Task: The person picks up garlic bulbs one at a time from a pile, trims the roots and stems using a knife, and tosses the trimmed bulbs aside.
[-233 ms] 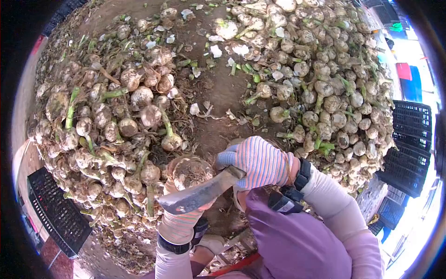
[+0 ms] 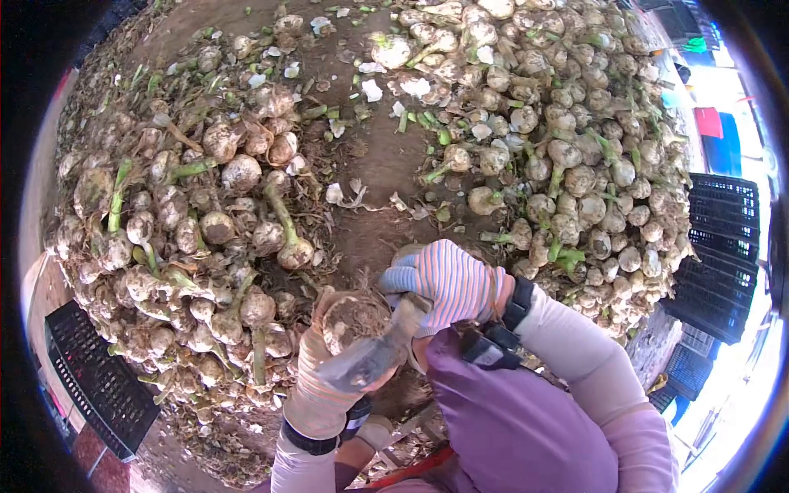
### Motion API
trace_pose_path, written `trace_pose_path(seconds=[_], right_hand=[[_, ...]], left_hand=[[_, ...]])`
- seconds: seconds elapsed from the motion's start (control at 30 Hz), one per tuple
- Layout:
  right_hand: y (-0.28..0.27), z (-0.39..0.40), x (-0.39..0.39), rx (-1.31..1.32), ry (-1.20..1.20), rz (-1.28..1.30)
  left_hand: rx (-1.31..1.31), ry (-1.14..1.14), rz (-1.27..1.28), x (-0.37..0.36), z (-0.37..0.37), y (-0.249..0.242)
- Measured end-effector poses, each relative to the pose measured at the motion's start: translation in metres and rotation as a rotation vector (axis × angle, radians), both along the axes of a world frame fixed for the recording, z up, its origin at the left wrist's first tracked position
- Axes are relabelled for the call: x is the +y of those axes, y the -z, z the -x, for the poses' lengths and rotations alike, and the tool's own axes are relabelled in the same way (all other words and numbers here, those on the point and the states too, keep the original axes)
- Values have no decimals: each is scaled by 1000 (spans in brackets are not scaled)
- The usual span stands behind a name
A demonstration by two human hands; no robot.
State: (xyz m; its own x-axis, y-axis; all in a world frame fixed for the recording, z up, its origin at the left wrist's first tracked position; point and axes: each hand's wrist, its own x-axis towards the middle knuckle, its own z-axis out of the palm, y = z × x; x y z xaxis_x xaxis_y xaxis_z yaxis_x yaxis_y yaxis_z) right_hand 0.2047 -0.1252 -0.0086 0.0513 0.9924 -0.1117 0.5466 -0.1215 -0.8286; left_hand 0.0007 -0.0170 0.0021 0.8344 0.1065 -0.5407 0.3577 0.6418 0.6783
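Gloves cover both hands. The left hand (image 2: pixel 316 386) grips a dirt-caked onion (image 2: pixel 353 319), root end up, low in the middle of the view. The right hand (image 2: pixel 448 283) is clenched around the handle of a broad knife (image 2: pixel 366 361), whose blade lies against the bulb's near side. Beyond them runs bare soil (image 2: pixel 382 156) strewn with skins, flanked by an onion heap on the left (image 2: pixel 189 222) and another on the right (image 2: pixel 567 140). Black crates (image 2: pixel 723 238) stand at the right edge.
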Motion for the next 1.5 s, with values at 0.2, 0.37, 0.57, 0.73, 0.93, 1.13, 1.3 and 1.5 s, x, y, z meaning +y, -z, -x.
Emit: trace_pose_path(seconds=[0.2,0.37,0.57,0.73,0.93,1.13,1.3,1.5], right_hand=[[41,-34,-34,-139,94,447],[16,-28,-52,72,409,183],[4,0,-37,376,431,188],[-7,-1,-33,429,300,-153],[24,12,-37,450,427,-95],[82,25,-81,971,770,16],[30,12,-63,938,990,217],[44,21,-64,939,1034,224]], left_hand=[[-402,299,-68,6,-23,-47],[-152,-173,18,15,-34,-41],[-348,-492,331,5,-54,-24],[-623,-745,636,-9,-80,-30],[-750,-733,881,-23,-98,-41],[-487,-415,844,-44,-101,-46],[-316,4,-1444,-26,-94,-27],[888,282,-1456,64,23,-17]])
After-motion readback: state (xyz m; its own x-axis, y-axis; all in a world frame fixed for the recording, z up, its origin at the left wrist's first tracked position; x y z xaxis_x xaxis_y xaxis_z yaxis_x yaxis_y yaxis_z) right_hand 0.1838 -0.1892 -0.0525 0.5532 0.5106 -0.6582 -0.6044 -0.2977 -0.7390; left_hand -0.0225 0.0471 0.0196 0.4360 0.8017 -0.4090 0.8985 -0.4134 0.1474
